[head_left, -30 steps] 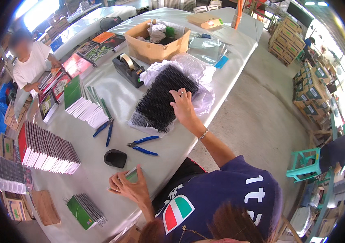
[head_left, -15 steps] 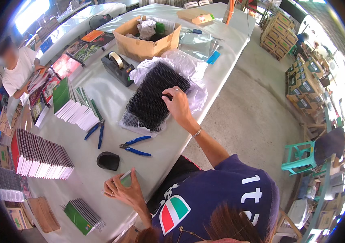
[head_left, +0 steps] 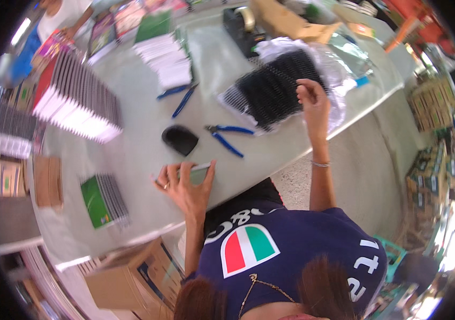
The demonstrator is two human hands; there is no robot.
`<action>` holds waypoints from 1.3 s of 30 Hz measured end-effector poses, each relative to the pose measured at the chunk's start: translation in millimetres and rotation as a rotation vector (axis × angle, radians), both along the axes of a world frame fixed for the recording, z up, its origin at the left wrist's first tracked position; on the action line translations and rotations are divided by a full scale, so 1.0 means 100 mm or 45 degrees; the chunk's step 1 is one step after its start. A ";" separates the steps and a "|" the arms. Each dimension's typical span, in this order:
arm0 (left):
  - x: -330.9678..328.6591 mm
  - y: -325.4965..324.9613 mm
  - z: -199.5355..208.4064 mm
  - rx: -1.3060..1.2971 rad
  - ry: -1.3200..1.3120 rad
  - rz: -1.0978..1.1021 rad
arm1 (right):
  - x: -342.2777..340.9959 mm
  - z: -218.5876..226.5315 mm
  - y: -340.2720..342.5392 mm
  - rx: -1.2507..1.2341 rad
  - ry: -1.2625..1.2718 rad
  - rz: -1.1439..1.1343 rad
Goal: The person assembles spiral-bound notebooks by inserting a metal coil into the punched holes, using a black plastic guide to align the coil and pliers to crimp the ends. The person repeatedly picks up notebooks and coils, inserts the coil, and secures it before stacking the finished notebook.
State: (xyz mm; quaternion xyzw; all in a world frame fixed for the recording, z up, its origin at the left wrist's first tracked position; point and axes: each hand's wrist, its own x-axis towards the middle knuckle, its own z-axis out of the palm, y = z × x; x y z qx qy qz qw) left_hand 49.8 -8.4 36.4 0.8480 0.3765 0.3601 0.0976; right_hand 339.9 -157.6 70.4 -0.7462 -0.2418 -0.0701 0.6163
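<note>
My left hand (head_left: 186, 185) is closed around a small notebook (head_left: 199, 175) with a grey-green cover, held low over the near edge of the table. My right hand (head_left: 314, 98) is pinched at the right side of a pile of black binding coils (head_left: 275, 88), which lies on crumpled white wrapping (head_left: 335, 109). One thin black coil (head_left: 276, 72) seems to stretch from its fingertips toward the upper left, slightly blurred. Between the hands lie blue-handled cutting pliers (head_left: 228, 138) and a rounded black object (head_left: 180, 140).
A second blue-handled tool (head_left: 180, 98) lies beside white-paged green notebooks (head_left: 166, 58). Tall bound stacks (head_left: 80, 101) and a short green stack (head_left: 102, 201) stand left. Behind are a tape dispenser (head_left: 238, 32) and a cardboard box (head_left: 286, 21). Another person (head_left: 64, 21) works at the far left.
My view has turned, shifting the table's contents in the picture. My right hand has come up from the coil pile, apparently drawing one coil with it. My left hand keeps the notebook.
</note>
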 end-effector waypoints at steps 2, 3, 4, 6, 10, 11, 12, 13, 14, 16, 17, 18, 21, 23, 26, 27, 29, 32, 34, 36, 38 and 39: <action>0.01 0.00 0.05 -0.001 0.014 -0.005 | -0.07 0.01 0.06 0.394 0.317 0.356; 0.01 0.00 0.06 -0.007 0.021 -0.012 | -0.14 0.05 0.11 0.529 0.438 0.508; 0.00 -0.02 0.06 -0.019 0.023 0.002 | -0.25 0.11 0.15 0.553 0.481 0.596; 0.02 -0.02 0.07 -0.029 0.003 0.002 | -0.44 0.18 0.25 0.566 0.512 0.762; 0.01 -0.02 0.06 -0.002 -0.002 0.007 | -0.83 0.28 0.41 -0.035 0.456 1.137; 0.01 -0.02 0.06 0.001 -0.002 0.006 | -0.95 0.28 0.45 -0.156 0.362 1.139; 0.02 -0.02 0.05 -0.002 -0.002 0.002 | -1.08 0.29 0.50 -0.279 0.269 1.135; 0.02 -0.01 0.02 -0.014 -0.009 -0.001 | -1.16 0.28 0.54 -0.401 0.174 1.127; 0.01 0.01 -0.02 -0.029 -0.016 -0.007 | -1.19 0.27 0.56 -0.442 0.189 1.146; 0.02 0.02 -0.05 -0.042 -0.020 -0.018 | -1.21 0.21 0.58 -0.525 0.218 1.181; 0.01 0.02 -0.05 -0.037 -0.015 -0.022 | -1.22 0.19 0.59 -0.543 0.182 1.175; 0.01 0.03 -0.05 -0.033 -0.009 -0.026 | -1.23 0.17 0.59 -0.560 0.146 1.168; 0.01 0.02 -0.01 -0.032 0.001 -0.031 | -1.25 0.13 0.59 -0.562 -0.011 1.131; 0.01 0.03 -0.03 -0.032 -0.008 -0.036 | -1.25 0.09 0.60 -0.533 -0.092 1.113; 0.00 0.04 -0.03 -0.046 -0.008 -0.041 | -1.24 0.00 0.60 -0.477 -0.141 1.110; 0.00 0.04 -0.02 -0.052 -0.006 -0.039 | -1.24 -0.01 0.61 -0.463 -0.150 1.112; 0.00 0.04 0.00 -0.076 0.012 -0.044 | -1.24 -0.03 0.61 -0.426 -0.136 1.124; -0.01 0.05 0.01 -0.080 0.040 -0.042 | -1.25 -0.03 0.61 -0.376 -0.063 1.154; 0.00 0.05 0.04 -0.075 0.056 -0.045 | -1.25 -0.03 0.61 -0.372 -0.011 1.177; 0.01 0.06 0.08 -0.075 0.065 -0.052 | -1.27 -0.03 0.60 -0.332 0.078 1.164; 0.01 0.06 0.09 -0.093 0.069 -0.046 | -1.30 -0.03 0.60 -0.293 0.109 1.141; 0.01 0.06 0.10 -0.101 0.071 -0.043 | -1.32 -0.03 0.60 -0.274 0.097 1.125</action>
